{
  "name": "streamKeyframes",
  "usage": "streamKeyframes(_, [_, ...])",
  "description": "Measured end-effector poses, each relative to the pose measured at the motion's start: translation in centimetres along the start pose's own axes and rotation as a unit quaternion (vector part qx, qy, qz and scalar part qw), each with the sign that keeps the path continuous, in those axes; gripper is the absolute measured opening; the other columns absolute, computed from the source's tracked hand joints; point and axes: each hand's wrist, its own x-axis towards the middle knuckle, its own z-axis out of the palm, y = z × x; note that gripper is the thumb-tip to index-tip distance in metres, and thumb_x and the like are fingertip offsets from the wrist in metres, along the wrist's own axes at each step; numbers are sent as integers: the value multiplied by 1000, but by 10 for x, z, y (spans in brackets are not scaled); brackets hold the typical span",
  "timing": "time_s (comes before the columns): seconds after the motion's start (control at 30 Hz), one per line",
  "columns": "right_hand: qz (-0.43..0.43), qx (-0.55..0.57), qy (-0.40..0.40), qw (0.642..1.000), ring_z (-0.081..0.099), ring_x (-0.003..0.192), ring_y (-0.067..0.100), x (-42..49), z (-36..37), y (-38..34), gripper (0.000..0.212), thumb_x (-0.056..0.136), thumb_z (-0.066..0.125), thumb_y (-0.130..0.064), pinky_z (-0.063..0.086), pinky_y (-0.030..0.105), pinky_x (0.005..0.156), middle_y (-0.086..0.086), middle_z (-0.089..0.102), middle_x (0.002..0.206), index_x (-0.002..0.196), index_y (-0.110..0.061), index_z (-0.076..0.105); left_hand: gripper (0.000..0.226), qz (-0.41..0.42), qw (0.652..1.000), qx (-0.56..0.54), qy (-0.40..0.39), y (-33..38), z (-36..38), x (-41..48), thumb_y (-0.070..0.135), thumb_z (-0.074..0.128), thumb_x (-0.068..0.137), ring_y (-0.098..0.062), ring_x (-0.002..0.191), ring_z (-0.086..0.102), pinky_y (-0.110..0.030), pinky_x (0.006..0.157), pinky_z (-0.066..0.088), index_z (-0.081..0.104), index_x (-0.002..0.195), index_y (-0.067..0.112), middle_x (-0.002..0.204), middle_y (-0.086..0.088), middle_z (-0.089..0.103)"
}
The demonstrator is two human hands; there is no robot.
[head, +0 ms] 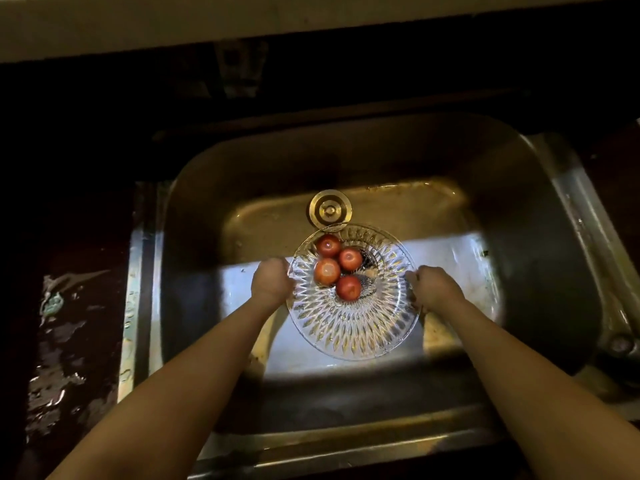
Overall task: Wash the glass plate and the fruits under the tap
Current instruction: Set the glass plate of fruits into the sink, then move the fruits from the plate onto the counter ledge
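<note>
A round cut-glass plate (349, 327) is held over the steel sink (207, 188), tilted away from me. Several red fruits (337, 266) lie bunched on its far left part. My left hand (272, 280) grips the plate's left rim. My right hand (433, 285) grips its right rim. Both forearms reach in from the bottom corners. No tap or running water shows in the view.
The sink's round drain cover (329, 210) sits just beyond the plate. A wet dark counter (65, 341) lies to the left, and the sink's metal rim (588, 237) runs down the right. A pale ledge (173, 19) crosses the top.
</note>
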Motion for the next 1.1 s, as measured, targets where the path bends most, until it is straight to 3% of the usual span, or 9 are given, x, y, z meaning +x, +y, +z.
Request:
streamKeyframes(0.1, [9, -101, 14, 995, 60, 100, 34, -2, -6, -5, 45, 99, 32, -39, 45, 34, 78, 19, 63, 110, 108, -2, 57, 35, 8, 1000, -4, 17, -1, 1, -2, 9, 65, 79, -32, 109, 55, -34, 82, 44, 56, 113, 6, 116, -17, 60])
streamKeyframes(0.17, [7, -156, 74, 985, 61, 100, 33, -5, -12, -13, 44, 97, 34, -41, 44, 32, 71, 15, 63, 110, 113, -5, 53, 44, 39, 997, -27, 64, 2, 3, -6, 10, 65, 80, -31, 116, 49, -37, 90, 42, 52, 121, 9, 122, -15, 53])
streamKeyframes(0.27, [-94, -96, 161, 978, 59, 98, 30, -6, -17, -31, 35, 94, 43, -38, 41, 31, 66, 14, 61, 105, 113, -8, 48, 53, 129, 987, -76, 59, 13, 9, -14, 10, 68, 77, -28, 121, 43, -37, 98, 40, 49, 126, 12, 125, -12, 50])
streamKeyframes(0.37, [-223, 22, 62, 973, 48, 117, 26, -5, -13, -53, 46, 88, 59, -29, 42, 37, 92, 9, 52, 127, 130, -18, 44, 65, 154, 984, -88, 14, 24, 18, -16, 12, 74, 72, -25, 125, 39, -33, 101, 34, 44, 129, 15, 131, -9, 47])
streamKeyframes(0.47, [-258, 57, -5, 965, 41, 121, 24, 1, -4, -65, 60, 81, 63, -11, 39, 41, 101, 3, 45, 132, 134, -26, 40, 64, 134, 984, -114, 24, 29, 26, -15, 11, 76, 68, -24, 122, 41, -31, 99, 34, 44, 123, 14, 128, -7, 47])
streamKeyframes(0.63, [-243, 74, -5, 967, 42, 122, 23, 11, 3, -70, 62, 78, 65, -6, 39, 41, 103, 3, 44, 133, 133, -24, 42, 56, 152, 982, -109, 32, 30, 35, -14, 6, 75, 67, -24, 119, 43, -32, 98, 36, 46, 114, 13, 126, -7, 49])
streamKeyframes(0.93, [-236, 142, 32, 961, 50, 114, 24, 4, -5, -75, 52, 79, 69, -12, 38, 30, 95, 7, 51, 128, 127, -19, 51, 52, 158, 978, -133, 20, 30, 20, -19, 8, 78, 65, -20, 107, 50, -23, 80, 33, 50, 107, 19, 120, -2, 54])
streamKeyframes(1.1, [-257, 177, 66, 948, 52, 106, 19, -36, -44, -84, 50, 78, 71, -16, 43, 27, 87, 1, 51, 117, 124, -20, 52, 52, 182, 968, -171, 29, 40, -22, -48, 8, 78, 67, -20, 106, 54, -33, 89, 50, 52, 110, 21, 122, -2, 54])
